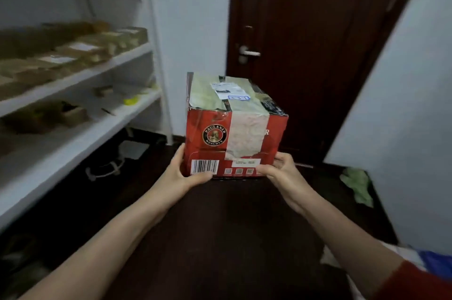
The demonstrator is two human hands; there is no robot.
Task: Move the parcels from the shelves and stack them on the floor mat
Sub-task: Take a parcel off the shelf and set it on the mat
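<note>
A red cardboard parcel (234, 128) with a round beer logo, wide tape and a white label on top is held up in front of me, above the dark floor. My left hand (182, 172) grips its lower left corner, thumb across the barcode. My right hand (281, 172) grips its lower right corner, thumb on the front face. White shelves (80, 79) run along the left wall with several brown parcels (80, 51) lying on the upper board, blurred. A floor mat cannot be made out.
A dark wooden door (305, 42) with a metal handle (247, 53) stands behind the parcel. A white wall panel (403, 116) rises on the right, with a crumpled green bag (357, 184) at its foot. Small items and a yellow object (130, 100) lie on the middle shelf.
</note>
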